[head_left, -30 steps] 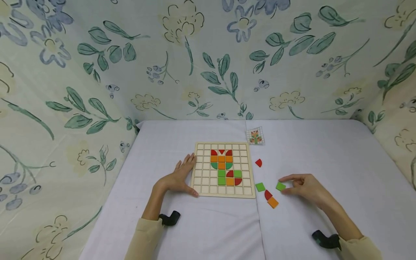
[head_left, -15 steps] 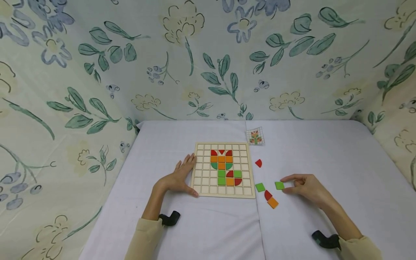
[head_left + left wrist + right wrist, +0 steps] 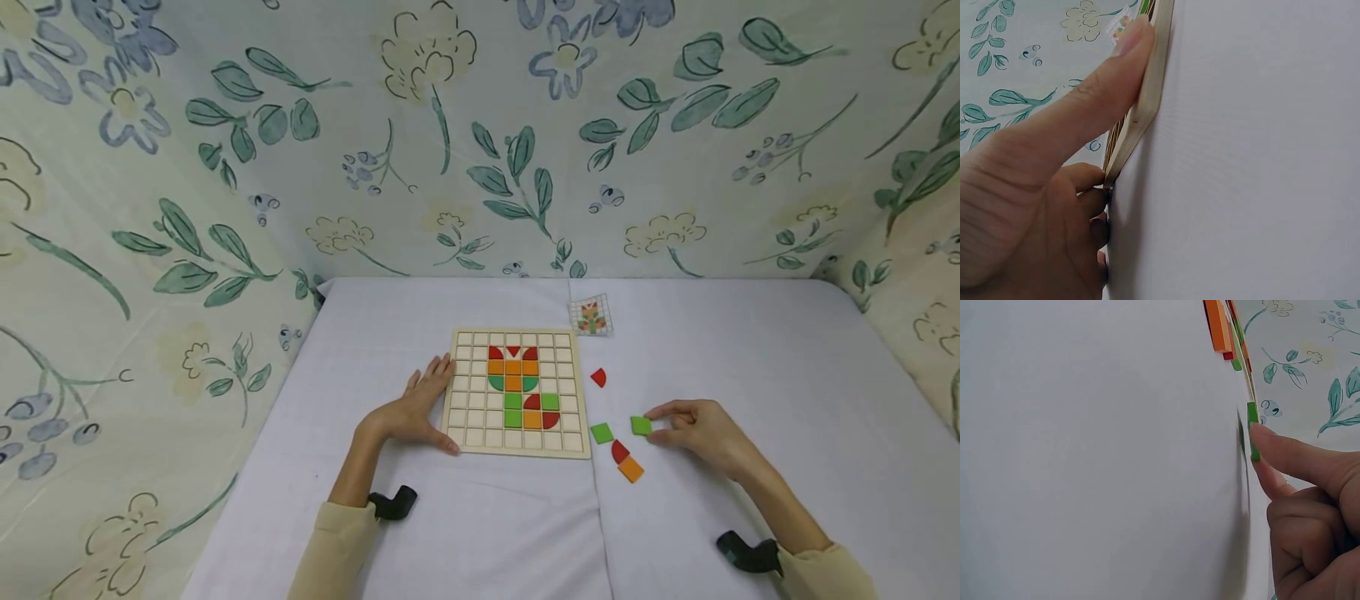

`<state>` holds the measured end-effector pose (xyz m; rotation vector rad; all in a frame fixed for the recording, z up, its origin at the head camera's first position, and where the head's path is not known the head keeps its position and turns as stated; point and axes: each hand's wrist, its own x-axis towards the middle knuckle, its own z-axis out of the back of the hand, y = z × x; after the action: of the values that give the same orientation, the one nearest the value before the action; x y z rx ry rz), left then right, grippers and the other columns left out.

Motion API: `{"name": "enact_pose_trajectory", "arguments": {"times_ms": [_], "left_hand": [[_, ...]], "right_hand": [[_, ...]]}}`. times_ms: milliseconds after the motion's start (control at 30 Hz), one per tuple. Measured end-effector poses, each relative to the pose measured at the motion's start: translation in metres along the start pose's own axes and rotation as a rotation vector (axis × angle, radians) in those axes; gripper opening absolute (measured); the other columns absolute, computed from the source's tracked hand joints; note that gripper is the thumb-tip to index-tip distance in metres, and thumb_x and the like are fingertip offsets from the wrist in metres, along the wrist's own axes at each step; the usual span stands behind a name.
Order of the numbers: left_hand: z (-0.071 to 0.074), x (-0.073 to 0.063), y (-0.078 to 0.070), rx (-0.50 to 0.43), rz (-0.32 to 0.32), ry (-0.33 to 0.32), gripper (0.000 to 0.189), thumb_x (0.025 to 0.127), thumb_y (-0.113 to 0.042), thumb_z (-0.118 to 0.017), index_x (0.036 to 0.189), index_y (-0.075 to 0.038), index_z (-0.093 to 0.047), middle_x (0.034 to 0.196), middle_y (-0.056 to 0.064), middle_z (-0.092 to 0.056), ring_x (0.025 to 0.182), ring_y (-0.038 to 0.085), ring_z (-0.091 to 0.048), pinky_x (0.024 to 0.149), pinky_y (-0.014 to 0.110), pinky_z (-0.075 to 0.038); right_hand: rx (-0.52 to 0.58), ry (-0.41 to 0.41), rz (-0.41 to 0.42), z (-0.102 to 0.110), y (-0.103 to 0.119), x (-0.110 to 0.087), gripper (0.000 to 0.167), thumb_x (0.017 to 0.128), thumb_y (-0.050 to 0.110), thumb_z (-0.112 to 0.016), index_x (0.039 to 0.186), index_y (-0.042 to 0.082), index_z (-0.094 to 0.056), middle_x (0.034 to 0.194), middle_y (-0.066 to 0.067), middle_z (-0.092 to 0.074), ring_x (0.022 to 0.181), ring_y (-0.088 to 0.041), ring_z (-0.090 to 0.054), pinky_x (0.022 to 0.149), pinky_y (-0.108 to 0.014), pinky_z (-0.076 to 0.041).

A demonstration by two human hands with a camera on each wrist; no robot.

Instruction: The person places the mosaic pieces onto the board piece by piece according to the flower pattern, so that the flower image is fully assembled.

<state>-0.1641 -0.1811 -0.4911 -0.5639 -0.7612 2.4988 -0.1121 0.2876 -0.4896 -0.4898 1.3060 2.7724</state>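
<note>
My right hand (image 3: 703, 435) pinches a green square tile (image 3: 641, 426) between thumb and index finger, to the right of the wooden grid board (image 3: 472, 418). In the right wrist view the tile (image 3: 1252, 414) is seen edge-on, with a shadow on the cloth beside it. My left hand (image 3: 407, 412) rests against the board's left side, fingers spread and thumb at its near corner. Red, orange and green pieces form a tulip-like pattern in the board's middle columns. The left wrist view shows the thumb (image 3: 1094, 94) along the board's rim (image 3: 1147, 100).
Between board and right hand lie another green square (image 3: 602, 433), a red quarter-circle (image 3: 620, 452) and an orange square (image 3: 632, 470). A second red quarter-circle (image 3: 598, 377) lies farther back. A pattern card (image 3: 591, 315) sits behind the board's far right corner, on the white cloth (image 3: 510, 525).
The green tile in my right hand has shifted slightly left and turned a little between the fingertips. My left hand stays against the board.
</note>
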Motion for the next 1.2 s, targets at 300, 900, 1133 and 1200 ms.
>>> {"name": "enact_pose_trajectory", "arguments": {"times_ms": [300,900,1133,1200], "left_hand": [[0.000,0.002,0.000,-0.008,0.002,0.006,0.143,0.068,-0.044,-0.096,0.166,-0.004,0.001,0.175,0.013,0.009,0.163,0.030,0.014,0.133,0.055,0.007],[0.000,0.002,0.001,-0.001,0.013,0.014,0.147,0.067,-0.045,-0.096,0.165,-0.005,0.004,0.175,0.012,0.011,0.163,0.030,0.014,0.133,0.055,0.007],[0.001,0.001,0.000,-0.006,0.007,0.011,0.147,0.067,-0.046,-0.097,0.166,-0.005,0.003,0.175,0.012,0.011,0.163,0.029,0.015,0.132,0.055,0.008],[0.001,0.002,0.000,0.001,0.006,0.011,0.146,0.067,-0.046,-0.096,0.166,-0.005,0.003,0.175,0.011,0.011,0.163,0.029,0.015,0.132,0.055,0.008]], "right_hand": [[0.012,-0.061,-0.004,-0.002,0.009,0.005,0.046,0.086,0.027,-0.085,0.123,0.003,-0.073,0.062,0.003,-0.030,0.058,-0.010,-0.029,0.052,-0.031,-0.027],[0.149,0.084,0.129,-0.055,0.081,0.017,0.035,0.083,0.020,-0.087,0.112,0.004,-0.076,0.059,0.004,-0.026,0.052,-0.012,-0.025,0.049,-0.025,-0.024],[0.152,0.135,0.195,-0.085,0.099,0.022,0.030,0.081,0.017,-0.088,0.107,0.005,-0.077,0.056,0.004,-0.024,0.052,-0.012,-0.021,0.050,-0.023,-0.023],[0.155,0.148,0.197,-0.093,0.102,0.023,0.030,0.080,0.015,-0.089,0.106,0.005,-0.077,0.056,0.004,-0.024,0.052,-0.011,-0.021,0.050,-0.022,-0.023]]}}
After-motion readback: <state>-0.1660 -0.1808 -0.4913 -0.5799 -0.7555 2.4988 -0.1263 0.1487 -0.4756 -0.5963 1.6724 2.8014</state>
